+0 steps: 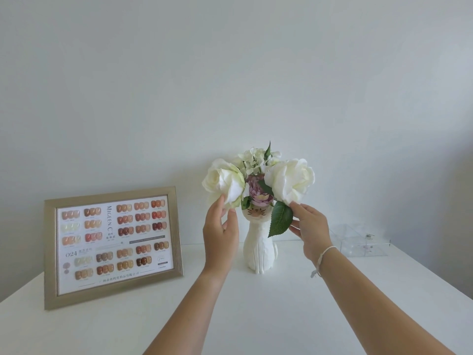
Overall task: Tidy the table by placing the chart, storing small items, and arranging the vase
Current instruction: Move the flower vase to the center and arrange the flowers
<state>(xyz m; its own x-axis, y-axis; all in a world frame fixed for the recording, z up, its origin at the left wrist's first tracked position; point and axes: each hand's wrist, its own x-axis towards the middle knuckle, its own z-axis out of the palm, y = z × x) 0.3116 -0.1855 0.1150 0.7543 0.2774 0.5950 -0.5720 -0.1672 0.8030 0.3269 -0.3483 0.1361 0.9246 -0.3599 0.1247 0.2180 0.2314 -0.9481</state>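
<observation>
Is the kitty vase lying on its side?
No, the cat-shaped vase stands upright on the table, while the left hand and the right hand touch its white roses.
</observation>
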